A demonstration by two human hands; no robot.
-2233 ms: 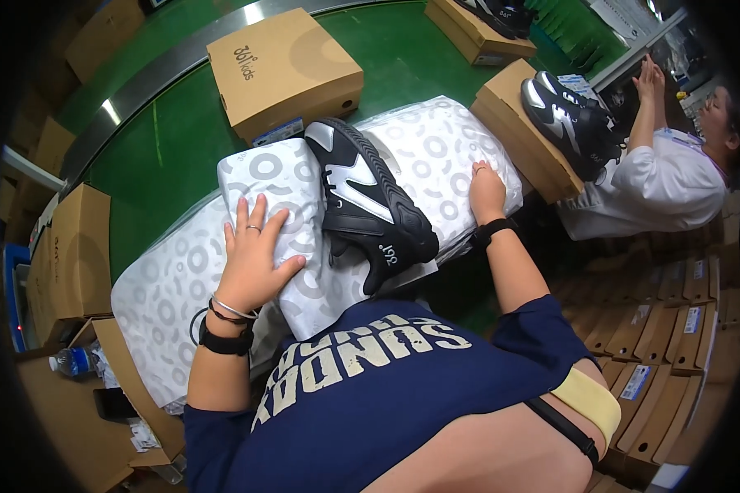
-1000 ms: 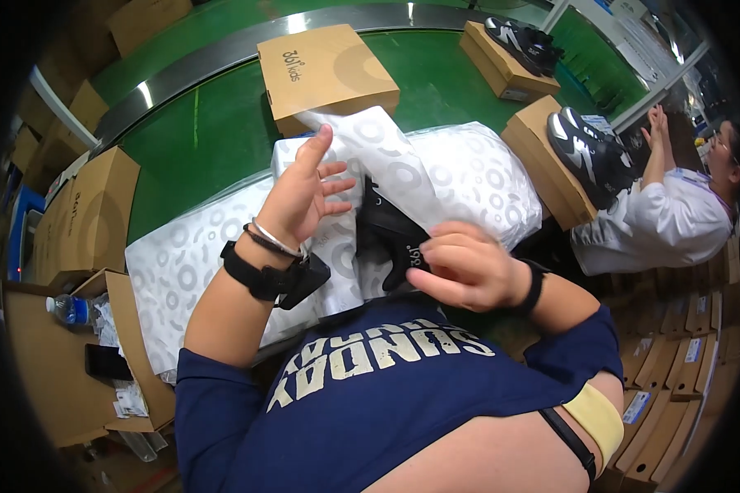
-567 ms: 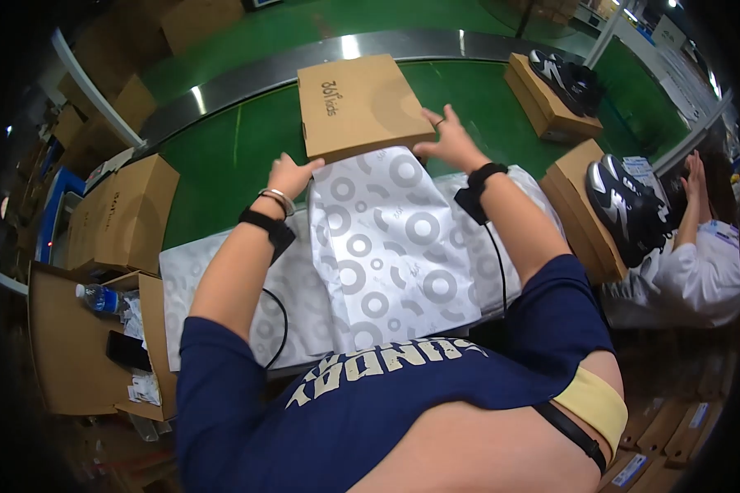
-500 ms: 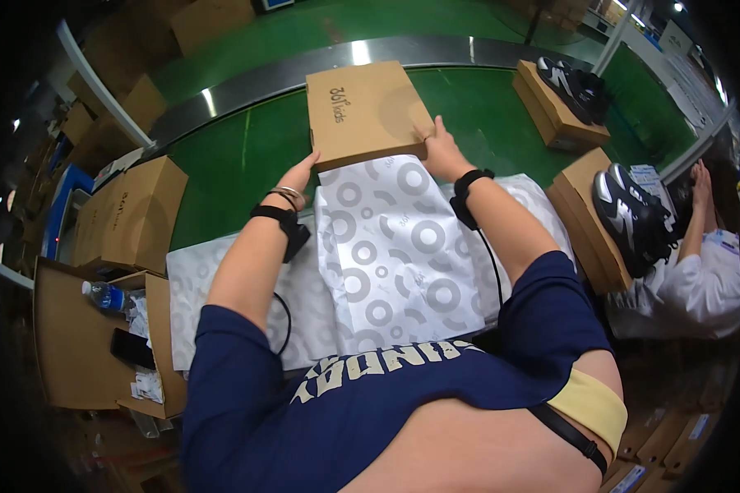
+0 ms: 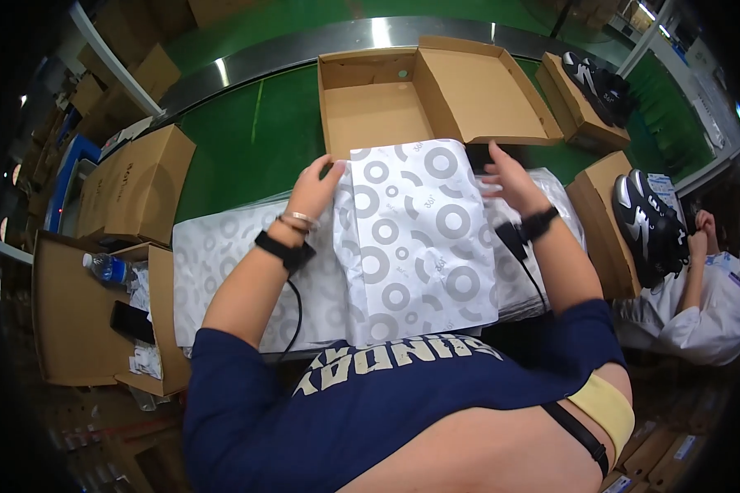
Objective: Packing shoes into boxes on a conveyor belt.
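A white paper wrap (image 5: pixel 419 238) with grey ring prints lies in front of me, folded over along its left side; whether something is inside is hidden. My left hand (image 5: pixel 314 191) is at its upper left corner, thumb and fingers apart. By its right edge, my right hand (image 5: pixel 514 182) is open with the fingers spread. Just beyond the wrap stands an opened brown cardboard shoebox (image 5: pixel 374 111), its lid (image 5: pixel 485 94) folded out to the right. The part of the box that shows has nothing in it.
Stacked printed paper sheets (image 5: pixel 230 271) lie beneath the wrap. At right, black-and-white sneakers (image 5: pixel 645 222) rest on a shoebox (image 5: pixel 604 214), with another pair (image 5: pixel 592 86) behind. A co-worker's sleeve (image 5: pixel 699 312) is beside them. Left are a closed box (image 5: pixel 140 185) and an open carton (image 5: pixel 74 320) with a bottle (image 5: pixel 107 269).
The shoebox, closed and gripped by both hands before, now stands open with its lid to the right. Both hands have let go and come back to the sides of the paper wrap.
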